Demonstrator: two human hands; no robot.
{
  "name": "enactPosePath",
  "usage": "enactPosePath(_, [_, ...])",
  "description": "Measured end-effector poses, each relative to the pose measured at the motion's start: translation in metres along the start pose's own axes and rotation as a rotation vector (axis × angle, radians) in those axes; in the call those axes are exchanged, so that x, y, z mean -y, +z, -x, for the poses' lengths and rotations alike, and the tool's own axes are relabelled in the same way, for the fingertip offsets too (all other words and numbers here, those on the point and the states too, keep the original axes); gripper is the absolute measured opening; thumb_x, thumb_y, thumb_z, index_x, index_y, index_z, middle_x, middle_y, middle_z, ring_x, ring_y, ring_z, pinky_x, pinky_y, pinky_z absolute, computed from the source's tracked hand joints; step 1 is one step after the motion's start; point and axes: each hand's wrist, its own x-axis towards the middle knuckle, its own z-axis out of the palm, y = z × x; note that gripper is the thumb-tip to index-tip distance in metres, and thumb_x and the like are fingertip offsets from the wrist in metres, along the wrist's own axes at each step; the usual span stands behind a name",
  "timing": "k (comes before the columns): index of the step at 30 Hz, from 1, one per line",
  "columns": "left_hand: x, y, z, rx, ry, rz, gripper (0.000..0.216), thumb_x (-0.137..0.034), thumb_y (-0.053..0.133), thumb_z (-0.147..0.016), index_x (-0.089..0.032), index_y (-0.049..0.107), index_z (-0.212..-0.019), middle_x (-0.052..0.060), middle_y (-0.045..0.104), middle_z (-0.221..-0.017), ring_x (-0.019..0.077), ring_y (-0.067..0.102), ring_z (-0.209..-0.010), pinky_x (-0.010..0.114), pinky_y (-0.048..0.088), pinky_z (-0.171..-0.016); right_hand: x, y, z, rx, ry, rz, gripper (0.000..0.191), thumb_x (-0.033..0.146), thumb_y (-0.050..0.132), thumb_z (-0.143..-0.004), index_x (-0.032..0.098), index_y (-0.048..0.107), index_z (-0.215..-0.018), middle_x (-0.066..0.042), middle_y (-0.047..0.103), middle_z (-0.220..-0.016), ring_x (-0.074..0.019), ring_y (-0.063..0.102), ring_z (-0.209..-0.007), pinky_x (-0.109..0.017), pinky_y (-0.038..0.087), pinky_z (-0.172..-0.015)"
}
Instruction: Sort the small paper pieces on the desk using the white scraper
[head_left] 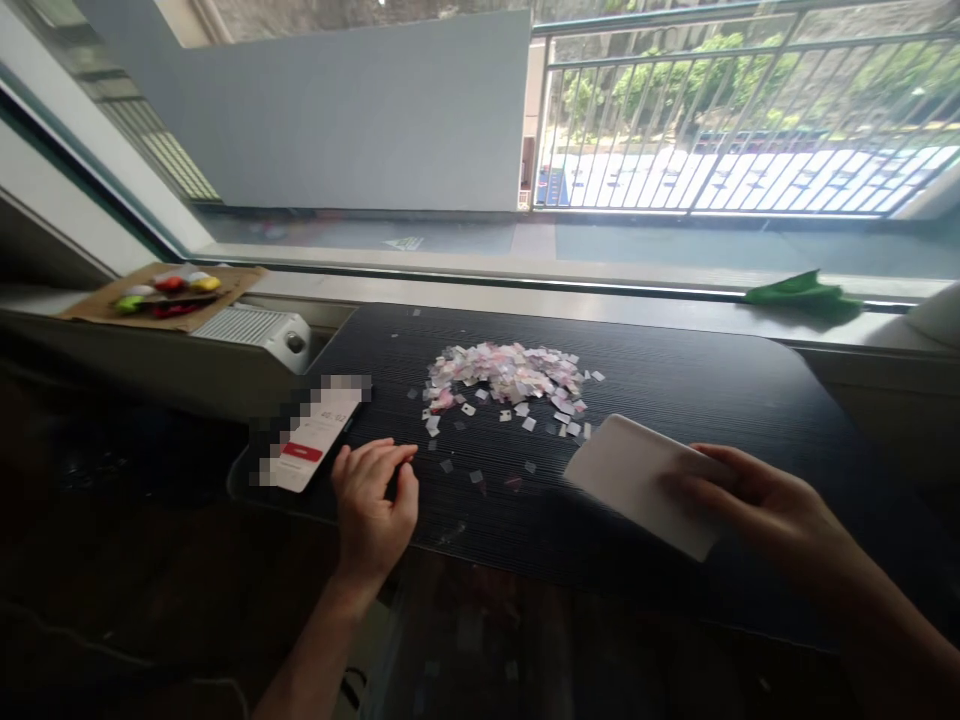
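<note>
My right hand [739, 490] grips a flat white rectangular card [637, 475] by its right end, thumb on top, holding it tilted over the table's right half. Its exact kind is hard to make out. My left hand [375, 490] is over the front left of the table, fingers loosely bent and thumb apart from them, with nothing visible in it. Beyond both hands, a pile of small white and pinkish square pieces [502, 375] is heaped on the dark table [675, 350]. Several loose pieces, some clear, lie scattered in front of the pile.
A phone [315, 440] with a lit screen lies left of my left hand. Behind the table runs a window sill [600, 305] with a green cloth or bag [802, 297]. At the left, a brown cardboard sheet [240, 280] bears colourful items [172, 290] above a white radiator [259, 335].
</note>
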Motion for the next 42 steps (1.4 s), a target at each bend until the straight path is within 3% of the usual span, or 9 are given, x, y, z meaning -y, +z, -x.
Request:
enactPosePath(3, [-0.002, 0.002, 0.001, -0.002, -0.017, 0.002, 0.019, -0.017, 0.049, -0.087, -0.021, 0.067, -0.093, 0.005, 0.073, -0.09, 0.0244, 0.065, -0.099, 0.049, 0.033, -0.106, 0.0, 0.026, -0.012, -0.007, -0.006, -0.02, 0.043, 0.05, 0.07, -0.073, 0.024, 0.065, -0.107, -0.005, 0.075, -0.081, -0.0267, 0.07, -0.073, -0.034, 0.058, -0.061])
enactPosePath(8, [-0.006, 0.003, 0.002, -0.002, -0.062, 0.012, 0.019, -0.016, 0.048, -0.088, -0.021, 0.066, -0.093, 0.004, 0.073, -0.09, 0.0235, 0.065, -0.1, 0.05, 0.031, -0.108, 0.006, 0.065, -0.009, 0.172, -0.002, -0.049, 0.046, 0.051, 0.068, -0.074, 0.021, 0.065, -0.107, -0.004, 0.074, -0.075, -0.0248, 0.069, -0.063, -0.032, 0.055, -0.051])
enactPosePath(12, [-0.01, 0.003, 0.002, 0.009, -0.081, 0.027, 0.021, -0.013, 0.048, -0.088, -0.021, 0.066, -0.093, 0.004, 0.073, -0.091, 0.023, 0.064, -0.102, 0.05, 0.031, -0.109, 0.02, 0.082, -0.006, 0.262, 0.0, -0.08, 0.048, 0.053, 0.068, -0.073, 0.02, 0.065, -0.108, -0.005, 0.076, -0.081, -0.0253, 0.07, -0.066, -0.033, 0.055, -0.053])
enactPosePath(17, [-0.011, 0.003, 0.002, 0.011, -0.102, 0.047, 0.021, -0.013, 0.048, -0.088, -0.022, 0.066, -0.094, 0.004, 0.072, -0.091, 0.0229, 0.064, -0.102, 0.051, 0.029, -0.11, 0.039, 0.089, -0.028, 0.204, -0.086, -0.024, 0.039, 0.047, 0.067, -0.075, 0.023, 0.066, -0.105, -0.004, 0.073, -0.077, -0.025, 0.068, -0.068, -0.035, 0.055, -0.056])
enactPosePath(23, [-0.012, 0.003, 0.002, 0.007, -0.09, 0.056, 0.021, -0.011, 0.048, -0.088, -0.021, 0.065, -0.094, 0.004, 0.073, -0.092, 0.0227, 0.063, -0.101, 0.051, 0.03, -0.11, 0.042, 0.094, -0.027, 0.407, -0.085, 0.022, 0.04, 0.047, 0.066, -0.072, 0.019, 0.069, -0.101, -0.004, 0.073, -0.077, -0.0236, 0.068, -0.067, -0.032, 0.052, -0.055])
enactPosePath(31, [-0.011, 0.003, 0.002, 0.007, -0.119, 0.062, 0.023, -0.012, 0.048, -0.087, -0.022, 0.067, -0.094, 0.004, 0.073, -0.091, 0.0226, 0.065, -0.101, 0.05, 0.03, -0.11, 0.065, 0.118, -0.059, 0.359, -0.212, 0.056, 0.037, 0.043, 0.068, -0.067, 0.021, 0.07, -0.098, -0.003, 0.072, -0.075, -0.0226, 0.067, -0.068, -0.031, 0.052, -0.057])
enactPosePath(38, [-0.012, 0.003, 0.002, 0.006, -0.098, 0.057, 0.022, -0.013, 0.048, -0.087, -0.022, 0.066, -0.093, 0.003, 0.073, -0.09, 0.0219, 0.065, -0.1, 0.049, 0.029, -0.111, 0.057, 0.105, -0.048, 0.518, -0.174, 0.089, 0.038, 0.045, 0.07, -0.067, 0.02, 0.072, -0.096, -0.003, 0.075, -0.078, -0.0233, 0.069, -0.071, -0.03, 0.051, -0.057])
enactPosePath(42, [-0.012, 0.003, 0.002, 0.003, -0.092, 0.053, 0.021, -0.012, 0.047, -0.087, -0.022, 0.066, -0.093, 0.003, 0.073, -0.091, 0.0219, 0.065, -0.1, 0.049, 0.029, -0.111, 0.057, 0.104, -0.049, 0.417, -0.093, -0.019, 0.044, 0.045, 0.073, -0.064, 0.019, 0.07, -0.099, -0.004, 0.076, -0.079, -0.024, 0.069, -0.07, -0.031, 0.053, -0.058])
